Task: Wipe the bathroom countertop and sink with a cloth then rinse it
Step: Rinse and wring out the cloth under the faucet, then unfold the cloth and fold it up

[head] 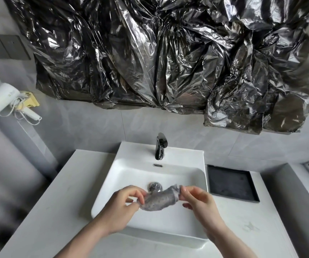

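Two bare hands held over a white sink, approx. centre-bottom of view. Left hand (pixel 124 203) pinching the left end of a small grey cloth (pixel 161 199), fingers curled round it. Right hand (pixel 196 199) pinching the right end, thumb and fingertips clamped on the fabric. Hands a little apart, w/ the cloth bunched and stretched between them like a short roll, right end slightly higher than the left. Cloth held in the air above the sink basin (pixel 131 175), just in front of the round metal drain (pixel 155 186); can't tell if it drips. Forearms reaching in from the bottom edge.

Behind the drain, a small overflow slot in the back wall of the basin. Above that, a dark glossy tap (pixel 160 146) standing upright on the sink's back ledge, spout pointing toward the basin; no water stream visible. Sink set on a white countertop (pixel 56 192) running left and right. On the counter just right of the sink, a black square tray (pixel 232 183). Faint smudges on the counter nr the right forearm.

Grey tiled wall behind. Crumpled black plastic sheeting (pixel 168 53) covering most of the upper wall. At far left, a white hairdryer (pixel 2 99) in a wall holder w/ coiled cord, and a dark switch plate (pixel 6 46) above it.
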`<state>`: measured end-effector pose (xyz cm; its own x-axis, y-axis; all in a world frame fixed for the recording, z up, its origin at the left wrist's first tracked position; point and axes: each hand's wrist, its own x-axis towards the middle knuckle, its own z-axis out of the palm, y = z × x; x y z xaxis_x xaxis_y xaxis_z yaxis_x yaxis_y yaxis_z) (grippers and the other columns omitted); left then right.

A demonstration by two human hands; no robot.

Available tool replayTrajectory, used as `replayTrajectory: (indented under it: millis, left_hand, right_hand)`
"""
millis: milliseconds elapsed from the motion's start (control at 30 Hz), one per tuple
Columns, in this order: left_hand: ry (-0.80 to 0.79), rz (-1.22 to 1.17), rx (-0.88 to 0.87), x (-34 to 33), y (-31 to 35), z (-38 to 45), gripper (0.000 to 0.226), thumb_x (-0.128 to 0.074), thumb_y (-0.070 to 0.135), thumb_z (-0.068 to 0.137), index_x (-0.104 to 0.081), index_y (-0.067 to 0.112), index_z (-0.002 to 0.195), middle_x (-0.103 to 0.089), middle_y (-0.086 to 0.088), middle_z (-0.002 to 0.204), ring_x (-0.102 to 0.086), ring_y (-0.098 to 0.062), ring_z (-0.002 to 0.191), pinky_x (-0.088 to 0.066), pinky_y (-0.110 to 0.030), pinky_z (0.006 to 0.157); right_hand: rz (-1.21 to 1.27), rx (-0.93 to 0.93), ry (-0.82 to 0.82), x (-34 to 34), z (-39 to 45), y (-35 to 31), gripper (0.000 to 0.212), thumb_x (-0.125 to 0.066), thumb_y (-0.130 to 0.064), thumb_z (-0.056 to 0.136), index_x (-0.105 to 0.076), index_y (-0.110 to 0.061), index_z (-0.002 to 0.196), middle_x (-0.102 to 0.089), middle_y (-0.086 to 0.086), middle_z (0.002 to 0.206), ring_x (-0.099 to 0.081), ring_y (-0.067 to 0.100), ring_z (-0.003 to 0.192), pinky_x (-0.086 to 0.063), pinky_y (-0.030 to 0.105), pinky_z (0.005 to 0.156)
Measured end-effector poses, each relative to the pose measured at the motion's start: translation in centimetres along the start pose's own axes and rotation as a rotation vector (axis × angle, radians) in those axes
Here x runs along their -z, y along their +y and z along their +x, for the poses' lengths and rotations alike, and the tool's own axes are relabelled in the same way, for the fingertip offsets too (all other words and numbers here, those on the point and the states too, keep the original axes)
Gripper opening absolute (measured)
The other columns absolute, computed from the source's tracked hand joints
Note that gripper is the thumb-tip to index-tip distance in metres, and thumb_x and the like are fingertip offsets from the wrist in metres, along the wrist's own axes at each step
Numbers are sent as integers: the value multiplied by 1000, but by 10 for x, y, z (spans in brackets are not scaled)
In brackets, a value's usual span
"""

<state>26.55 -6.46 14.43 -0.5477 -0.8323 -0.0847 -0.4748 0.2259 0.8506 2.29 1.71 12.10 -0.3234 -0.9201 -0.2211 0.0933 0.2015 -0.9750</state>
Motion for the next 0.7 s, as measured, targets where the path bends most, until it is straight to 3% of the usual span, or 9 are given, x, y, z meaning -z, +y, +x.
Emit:
replayTrajectory:
  millis: [133, 300, 367, 433, 500, 567, 633, 700]
  left_hand:
    - [-90, 72, 43, -4, 7, -5, 19, -57, 9, 80, -68, 24, 78, -63, 23, 117, -54, 5, 118, -46, -32, 102]
    - [-24, -106, -29, -10, 36, 4, 48, -63, 7, 83, -61, 36, 121, -60, 26, 125, -50, 6, 123, -48, -23, 97]
    - [-48, -50, -52, -13, 37, 8, 32, -68, 21, 87, -65, 36, 116, -64, 25, 118, -54, 5, 119, -48, -24, 98]
    - [-54, 32, -67, -14, 35, 9, 9, -68, 29, 89, -70, 29, 98, -71, 19, 104, -62, 0, 108, -49, -32, 98]
    - [-36, 35, -67, -14, 32, 6, 5, -66, 29, 92, -68, 25, 90, -72, 15, 96, -65, -3, 101, -50, -36, 96]
    - [-1, -15, -67, -13, 28, 2, 7, -59, 25, 97, -62, 22, 91, -70, 10, 91, -66, -5, 92, -55, -39, 88]
    - [12, -70, -53, -13, 27, -1, 7, -53, 23, 100, -55, 22, 94, -65, 6, 81, -61, -7, 72, -55, -43, 72]
    - [20, -60, -68, -15, 28, -3, 6, -50, 23, 102, -52, 24, 96, -61, 8, 77, -53, -8, 63, -48, -36, 64]
  right_hand:
    - [-80, 165, -69, -9, -5, -9, 27, -63, -37, 93, -73, -12, 88, -75, 1, 86, -68, 13, 85, -53, 34, 84]
    - [-145, 271, -109, -19, -12, -22, 22, -61, -30, 101, -68, -12, 91, -73, 7, 84, -69, 23, 79, -57, 40, 79]
    - [-186, 291, -95, -20, -15, -25, 19, -62, -28, 102, -69, -14, 92, -75, 10, 85, -72, 29, 79, -58, 50, 79]
    - [-215, 303, -61, -18, -18, -27, 19, -64, -28, 101, -69, -14, 90, -76, 10, 84, -74, 27, 78, -58, 54, 79]
    - [-229, 302, -16, -13, -21, -28, 18, -69, -29, 98, -70, -15, 87, -77, 7, 83, -74, 25, 78, -58, 56, 78]
    - [-249, 310, 49, -9, -24, -27, 19, -76, -33, 92, -69, -18, 82, -76, 5, 84, -73, 24, 78, -59, 52, 76]
    - [-273, 331, 116, -6, -26, -22, 19, -79, -33, 89, -68, -21, 79, -73, 1, 87, -72, 19, 83, -59, 43, 75]
    - [-262, 324, 125, -6, -26, -16, 18, -76, -30, 92, -65, -23, 79, -73, -2, 93, -72, 15, 92, -59, 39, 80]
